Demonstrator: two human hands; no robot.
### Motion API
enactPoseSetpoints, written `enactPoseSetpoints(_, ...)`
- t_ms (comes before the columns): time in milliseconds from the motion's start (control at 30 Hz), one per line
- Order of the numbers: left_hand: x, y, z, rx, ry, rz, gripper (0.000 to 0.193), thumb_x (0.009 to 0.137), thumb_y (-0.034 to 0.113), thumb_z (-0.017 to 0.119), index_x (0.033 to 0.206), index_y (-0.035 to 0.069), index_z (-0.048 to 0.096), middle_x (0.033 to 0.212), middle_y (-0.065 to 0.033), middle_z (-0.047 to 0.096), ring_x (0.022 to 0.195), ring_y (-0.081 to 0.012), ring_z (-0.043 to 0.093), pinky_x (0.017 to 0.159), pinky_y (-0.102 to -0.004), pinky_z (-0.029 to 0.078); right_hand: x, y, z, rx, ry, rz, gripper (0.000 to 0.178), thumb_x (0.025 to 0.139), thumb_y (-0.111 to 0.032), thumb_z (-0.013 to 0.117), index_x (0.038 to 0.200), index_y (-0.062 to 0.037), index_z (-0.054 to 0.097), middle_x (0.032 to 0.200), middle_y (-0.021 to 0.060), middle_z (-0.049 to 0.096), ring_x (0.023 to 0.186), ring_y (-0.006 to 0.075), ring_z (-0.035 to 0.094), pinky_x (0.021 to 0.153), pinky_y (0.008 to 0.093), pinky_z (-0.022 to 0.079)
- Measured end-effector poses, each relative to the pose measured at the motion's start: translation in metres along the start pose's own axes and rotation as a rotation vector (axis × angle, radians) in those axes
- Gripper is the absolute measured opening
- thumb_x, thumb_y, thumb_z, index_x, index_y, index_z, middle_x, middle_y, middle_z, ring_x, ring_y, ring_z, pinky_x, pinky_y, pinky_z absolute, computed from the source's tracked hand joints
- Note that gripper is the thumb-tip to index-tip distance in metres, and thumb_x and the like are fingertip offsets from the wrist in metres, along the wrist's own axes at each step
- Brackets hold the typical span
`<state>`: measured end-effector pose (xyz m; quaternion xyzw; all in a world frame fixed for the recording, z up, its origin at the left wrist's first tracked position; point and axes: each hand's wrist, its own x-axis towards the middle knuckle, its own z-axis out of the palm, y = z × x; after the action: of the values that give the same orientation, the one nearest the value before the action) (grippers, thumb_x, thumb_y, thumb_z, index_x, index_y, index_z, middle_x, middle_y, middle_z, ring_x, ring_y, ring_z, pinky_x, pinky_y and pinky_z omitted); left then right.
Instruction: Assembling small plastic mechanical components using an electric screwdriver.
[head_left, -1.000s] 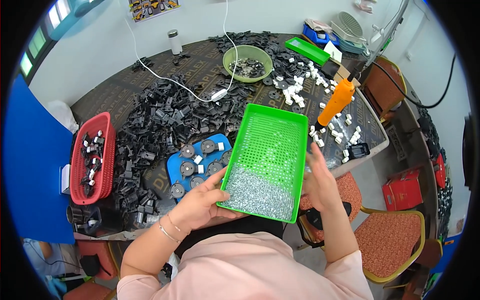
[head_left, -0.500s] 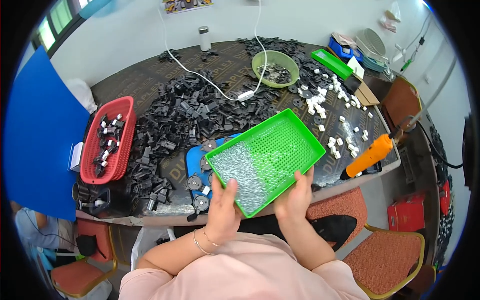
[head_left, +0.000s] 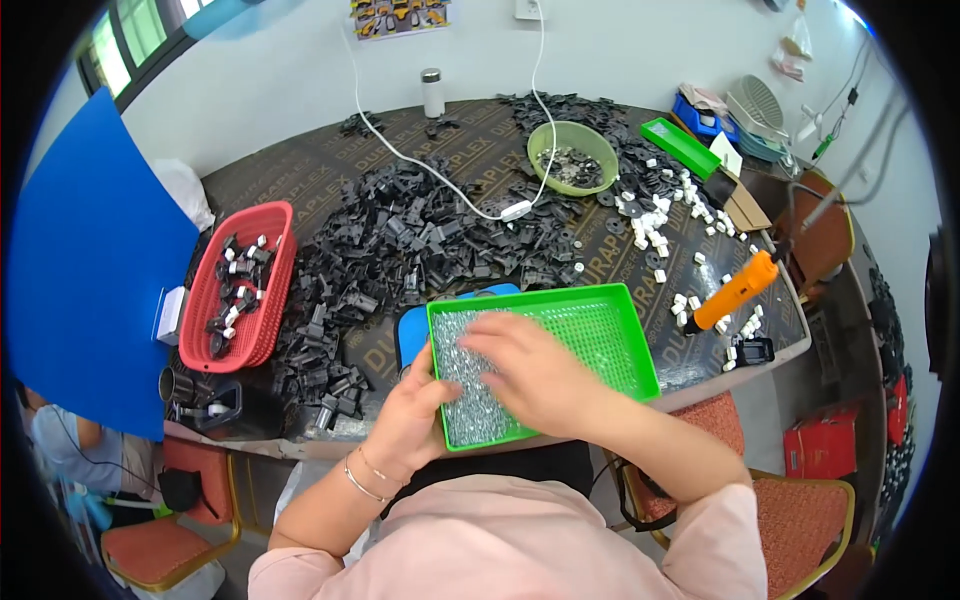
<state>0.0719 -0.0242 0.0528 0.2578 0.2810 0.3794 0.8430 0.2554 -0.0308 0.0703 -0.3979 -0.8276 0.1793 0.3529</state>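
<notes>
My left hand (head_left: 402,415) grips the near left edge of a green perforated tray (head_left: 648,355). A heap of thin, shiny silver metal pieces (head_left: 468,412) lies in the left part of the tray, too fine to tell their exact kind. Over that heap is my right hand (head_left: 535,378), with its fingers apart and slightly blurred, their tips at the metal pieces. Nothing shows held in it. Partly covered by the tray, a blue tray (head_left: 411,338) rests on the table behind it.
Black plastic parts (head_left: 400,235) are heaped across the table. At left stands a red basket (head_left: 284,315) of assembled parts. Small white pieces (head_left: 650,235) lie at right near an orange power screwdriver (head_left: 738,293). Farther back are a pale green bowl (head_left: 603,148) and a white cable (head_left: 420,160).
My right hand has left the tray's near right edge and moved left over the metal pieces. The tray has turned to lie straighter. The metal pieces are gathered more toward its left end.
</notes>
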Motion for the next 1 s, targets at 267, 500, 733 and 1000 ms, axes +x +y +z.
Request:
enactPoseSetpoints(267, -0.015, 0.000, -0.004, 0.012, -0.016, 0.018, 0.080, 0.070, -0.009, 0.043, 0.142, 0.019, 0.024, 0.137, -0.0081, 0.038, 0.124, -0.0254, 0.044, 0.099, -0.0432, 0.044, 0.011, 0.008, 0.029, -0.108, -0.173, -0.186, 0.052, 0.080, -0.014, 0.062, 0.126, 0.0022, 0.045, 0.135, 0.0188, 0.043, 0.128, 0.0342, 0.039, 0.106, 0.0421, 0.034)
enactPoseSetpoints(500, -0.013, -0.004, -0.010, -0.064, -0.037, -0.005, 0.080, 0.064, -0.010, 0.045, 0.139, 0.015, 0.028, 0.133, -0.0096, 0.043, 0.123, -0.0274, 0.045, 0.101, -0.0454, 0.042, -0.016, 0.043, -0.015, -0.261, -0.388, -0.168, 0.053, 0.085, -0.014, 0.056, 0.134, -0.0011, 0.040, 0.142, 0.0159, 0.037, 0.133, 0.0311, 0.033, 0.110, 0.0421, 0.028)
enactPoseSetpoints(733, -0.016, -0.005, -0.020, -0.043, -0.014, 0.025, 0.079, 0.065, -0.011, 0.043, 0.139, 0.013, 0.028, 0.133, -0.0126, 0.043, 0.124, -0.0302, 0.044, 0.103, -0.0467, 0.040, -0.037, 0.035, -0.048, -0.224, -0.641, 0.014, 0.068, 0.090, -0.036, 0.052, 0.143, -0.0028, 0.024, 0.151, 0.0168, 0.019, 0.140, 0.0313, 0.016, 0.112, 0.0497, 0.016)
enactPoseSetpoints(1000, -0.018, 0.000, -0.001, -0.064, -0.058, 0.054, 0.084, 0.066, -0.010, 0.042, 0.143, 0.015, 0.023, 0.141, -0.0146, 0.036, 0.131, -0.0318, 0.038, 0.107, -0.0499, 0.034, 0.002, 0.000, -0.006, -0.239, -0.629, -0.268, 0.077, 0.088, -0.060, 0.041, 0.145, -0.0110, 0.024, 0.152, 0.0091, 0.019, 0.142, 0.0303, 0.012, 0.105, 0.0678, 0.005)
